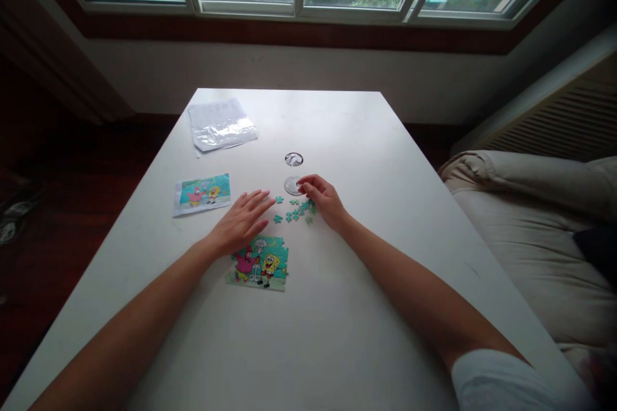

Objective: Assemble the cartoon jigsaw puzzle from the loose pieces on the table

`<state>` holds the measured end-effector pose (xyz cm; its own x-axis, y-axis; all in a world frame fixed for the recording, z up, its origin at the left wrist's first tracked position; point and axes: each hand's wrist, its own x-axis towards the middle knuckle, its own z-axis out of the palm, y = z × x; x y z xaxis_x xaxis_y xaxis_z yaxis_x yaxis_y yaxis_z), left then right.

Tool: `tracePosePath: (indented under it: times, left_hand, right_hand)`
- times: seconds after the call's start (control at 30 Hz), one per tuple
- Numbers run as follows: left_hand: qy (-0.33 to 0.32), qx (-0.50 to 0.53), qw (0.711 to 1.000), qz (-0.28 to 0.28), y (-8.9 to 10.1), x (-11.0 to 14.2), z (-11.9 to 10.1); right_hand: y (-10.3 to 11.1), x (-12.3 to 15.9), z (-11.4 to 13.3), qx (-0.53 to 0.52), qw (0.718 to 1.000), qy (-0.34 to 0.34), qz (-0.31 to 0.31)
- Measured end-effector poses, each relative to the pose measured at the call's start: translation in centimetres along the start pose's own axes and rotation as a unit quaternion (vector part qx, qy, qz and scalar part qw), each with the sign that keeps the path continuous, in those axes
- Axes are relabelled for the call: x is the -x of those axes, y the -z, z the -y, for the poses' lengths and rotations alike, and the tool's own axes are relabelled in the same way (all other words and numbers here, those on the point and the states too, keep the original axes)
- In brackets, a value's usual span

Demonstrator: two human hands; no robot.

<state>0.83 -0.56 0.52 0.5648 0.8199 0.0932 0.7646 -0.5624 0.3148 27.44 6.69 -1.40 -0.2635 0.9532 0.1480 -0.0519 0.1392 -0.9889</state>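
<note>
A partly assembled jigsaw puzzle with cartoon characters lies flat on the white table. My left hand rests palm down with its fingers spread, its heel over the puzzle's upper left corner. To the right of those fingertips, several loose teal puzzle pieces are scattered. My right hand is above the right side of these pieces, thumb and fingers pinched together. Its fingertips overlap the right edge of a round greyish disc; what the pinch holds is too small to make out.
A picture card with the same cartoon scene lies left of my left hand. Farther back are a clear plastic bag with papers and a round dark-rimmed opening. A beige sofa stands right of the white table.
</note>
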Motion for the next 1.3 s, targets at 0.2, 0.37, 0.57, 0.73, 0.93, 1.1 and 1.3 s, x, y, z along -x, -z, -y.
tracePosePath:
  times: [0.2, 0.37, 0.57, 0.73, 0.93, 1.1, 1.3]
  left_hand:
    - [-0.075, 0.014, 0.997, 0.020, 0.8, 0.1, -0.4]
    - [-0.102, 0.007, 0.994, 0.029, 0.6, 0.1, -0.6]
    - [-0.056, -0.014, 0.998, 0.008, -0.3, 0.1, -0.4]
    - [-0.051, 0.006, 0.998, -0.042, 0.0, 0.0, -0.3]
    - [0.046, -0.006, 0.983, -0.178, 0.6, 0.3, 1.7]
    - [0.101, 0.045, 0.980, -0.163, 0.9, 1.0, 2.4]
    - [0.063, 0.066, 0.988, -0.124, 0.4, 0.9, 1.8]
  right_hand:
    - [-1.4, 1.5, 0.9, -0.035, 0.992, -0.003, 0.117]
    - [-0.9, 0.7, -0.1, -0.041, 0.999, 0.001, 0.009]
    - [-0.7, 0.6, -0.5, -0.016, 1.000, 0.007, -0.019]
    - [-0.8, 0.7, -0.1, 0.010, 0.999, 0.009, -0.045]
    - [-0.5, 0.6, 0.1, 0.042, 0.997, 0.020, -0.060]
    - [0.0, 0.6, 0.1, 0.072, 0.994, 0.029, -0.079]
    - [0.1, 0.8, -0.3, 0.092, 0.993, 0.033, -0.071]
